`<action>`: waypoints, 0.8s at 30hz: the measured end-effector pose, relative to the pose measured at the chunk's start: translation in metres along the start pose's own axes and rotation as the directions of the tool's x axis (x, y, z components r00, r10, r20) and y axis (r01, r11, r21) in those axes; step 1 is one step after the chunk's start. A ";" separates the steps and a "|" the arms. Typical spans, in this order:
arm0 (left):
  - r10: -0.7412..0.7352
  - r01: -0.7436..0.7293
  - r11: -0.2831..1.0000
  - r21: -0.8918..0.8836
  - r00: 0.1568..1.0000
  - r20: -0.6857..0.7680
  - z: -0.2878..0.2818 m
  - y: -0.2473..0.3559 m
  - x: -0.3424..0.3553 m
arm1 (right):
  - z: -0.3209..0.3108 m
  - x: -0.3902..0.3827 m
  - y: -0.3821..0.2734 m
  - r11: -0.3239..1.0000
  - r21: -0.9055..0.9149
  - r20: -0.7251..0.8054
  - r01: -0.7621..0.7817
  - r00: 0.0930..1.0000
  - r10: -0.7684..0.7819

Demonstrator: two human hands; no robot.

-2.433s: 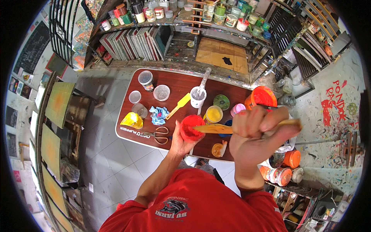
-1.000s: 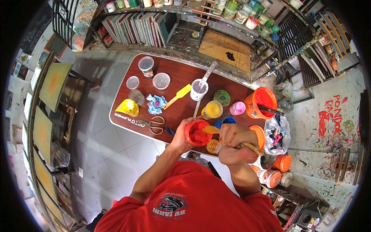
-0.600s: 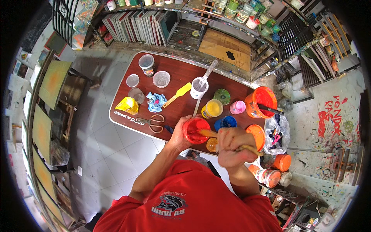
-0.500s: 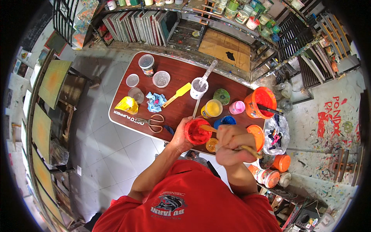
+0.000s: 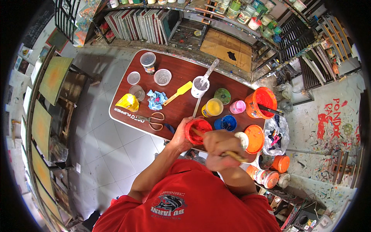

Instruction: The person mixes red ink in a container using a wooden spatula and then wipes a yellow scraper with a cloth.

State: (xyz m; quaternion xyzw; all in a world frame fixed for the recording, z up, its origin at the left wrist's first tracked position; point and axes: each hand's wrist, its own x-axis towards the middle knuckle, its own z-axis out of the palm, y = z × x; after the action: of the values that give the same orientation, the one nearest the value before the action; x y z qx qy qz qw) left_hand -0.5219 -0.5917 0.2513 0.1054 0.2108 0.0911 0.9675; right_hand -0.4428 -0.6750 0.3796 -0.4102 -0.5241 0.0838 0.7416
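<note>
My left hand [image 5: 180, 138] is wrapped round the side of a small tub of red paint [image 5: 189, 135] at the near edge of the table. My right hand [image 5: 221, 149] closes on a wooden stick [image 5: 235, 156]. The stick's far end dips into the red paint, and its other end juts out on the right of my fist. Just beyond the tub are a blue paint tub [image 5: 226, 123] and a yellow paint tub [image 5: 213, 107]. A white-rimmed container [image 5: 242, 140] shows beside my right hand.
On the brown table [image 5: 176, 75] lie scissors [image 5: 155, 121], a yellow spatula [image 5: 181, 91], a crumpled blue cloth [image 5: 156, 100] and a white cup [image 5: 199, 92] with a scraper. An orange bucket [image 5: 252, 108] stands at the right. Shelves of paint pots [image 5: 244, 17] run along the back.
My right hand has moved left, nearer the red tub, with the stick tilting along. It now covers the small orange cup and uncovers the white-rimmed container. My left hand keeps its hold.
</note>
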 end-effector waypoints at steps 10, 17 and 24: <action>0.002 -0.003 0.996 -0.094 1.000 -0.011 -0.002 0.000 -0.006 | -0.004 0.012 -0.002 0.999 0.018 -0.010 -0.048 0.999 0.048; 0.039 -0.038 0.994 -0.106 0.999 0.004 -0.005 -0.002 0.000 | 0.001 -0.021 0.021 0.986 0.033 0.038 -0.163 0.986 0.162; 0.009 -0.008 1.000 0.022 0.998 -0.059 -0.008 -0.013 0.006 | 0.000 0.003 0.007 0.930 0.098 -0.023 -0.354 0.933 0.358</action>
State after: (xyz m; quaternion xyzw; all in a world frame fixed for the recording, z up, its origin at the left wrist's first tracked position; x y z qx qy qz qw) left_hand -0.5182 -0.6017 0.2390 0.1143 0.2396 0.0958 0.9593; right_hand -0.4392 -0.6690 0.3773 -0.4655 -0.4214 0.2326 0.7427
